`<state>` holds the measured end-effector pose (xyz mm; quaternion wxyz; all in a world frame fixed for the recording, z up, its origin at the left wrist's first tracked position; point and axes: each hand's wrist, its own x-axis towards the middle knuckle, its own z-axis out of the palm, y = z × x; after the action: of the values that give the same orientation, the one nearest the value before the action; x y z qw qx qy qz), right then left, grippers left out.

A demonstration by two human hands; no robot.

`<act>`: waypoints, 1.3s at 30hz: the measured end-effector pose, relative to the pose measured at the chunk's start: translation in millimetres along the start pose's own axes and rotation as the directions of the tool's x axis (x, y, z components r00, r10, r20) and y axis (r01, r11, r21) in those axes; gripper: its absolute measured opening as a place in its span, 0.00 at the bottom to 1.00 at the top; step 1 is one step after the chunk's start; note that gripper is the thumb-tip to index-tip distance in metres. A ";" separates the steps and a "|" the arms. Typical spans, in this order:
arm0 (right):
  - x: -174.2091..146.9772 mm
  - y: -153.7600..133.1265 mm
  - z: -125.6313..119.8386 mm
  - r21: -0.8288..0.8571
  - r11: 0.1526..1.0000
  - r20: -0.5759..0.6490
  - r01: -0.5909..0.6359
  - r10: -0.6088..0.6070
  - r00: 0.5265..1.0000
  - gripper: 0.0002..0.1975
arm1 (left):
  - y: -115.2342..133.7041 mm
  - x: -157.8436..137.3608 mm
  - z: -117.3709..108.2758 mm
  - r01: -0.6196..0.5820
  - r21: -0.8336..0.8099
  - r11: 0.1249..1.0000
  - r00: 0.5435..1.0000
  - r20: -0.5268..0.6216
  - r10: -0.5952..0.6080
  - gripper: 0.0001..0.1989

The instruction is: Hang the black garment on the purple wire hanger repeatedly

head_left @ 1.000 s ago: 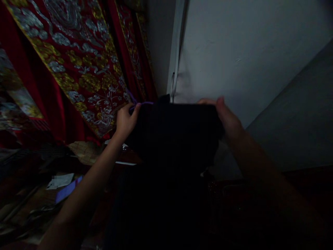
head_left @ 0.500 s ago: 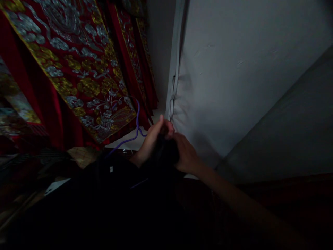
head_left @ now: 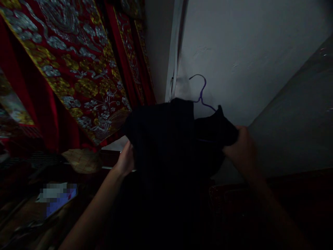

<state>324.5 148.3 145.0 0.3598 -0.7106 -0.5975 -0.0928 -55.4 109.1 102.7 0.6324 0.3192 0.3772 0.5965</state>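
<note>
Dimly lit, the dark garment is held up between two bare hands, in front of a pale wall. The left hand [head_left: 126, 160] is at the garment's left edge, thumb side up, its forearm slanting up to it from below; the fingertips go out of sight behind the cloth, so how far they are bent, and whether they grip, cannot be told. The right hand [head_left: 241, 144] is at the opposite edge, near the neckline, with its fingers curled closed on the cloth and its forearm rising from below the garment's right side. Within the dark garment [head_left: 161, 139] sits a purple hanger [head_left: 201, 99], its hook and sloping shoulders standing out above the neck opening, the hook's tip turned toward the garment's left. The pale wall [head_left: 234, 41] rises above and behind the garment. Left of the garment hangs a red embroidered cloth [head_left: 85, 83] with gold and silver motifs, and below that, also left of the garment, lie a pale checked item [head_left: 82, 160] and a blurred purple-blue object [head_left: 61, 201].
</note>
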 end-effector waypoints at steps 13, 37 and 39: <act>26.7 -56.7 -9.5 0.061 0.909 -0.074 0.413 -0.409 0.910 0.34 | -60.0 -8.7 10.4 0.067 -0.011 0.998 0.922 -0.383 -0.066 0.16; -147.1 -122.3 80.3 0.801 0.309 0.569 -0.513 -0.130 0.812 0.24 | -88.1 -60.8 10.5 0.182 -0.127 0.975 0.866 -0.449 -0.220 0.20; -155.3 -114.6 80.4 0.799 0.250 0.573 -0.547 -0.040 0.819 0.23 | -91.9 -56.5 10.5 0.039 0.031 0.999 0.823 -0.567 -0.014 0.23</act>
<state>153.9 80.0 45.4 0.5550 -0.4454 -0.4725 0.5199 0.6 45.6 35.0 0.4936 0.1353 0.5644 0.6477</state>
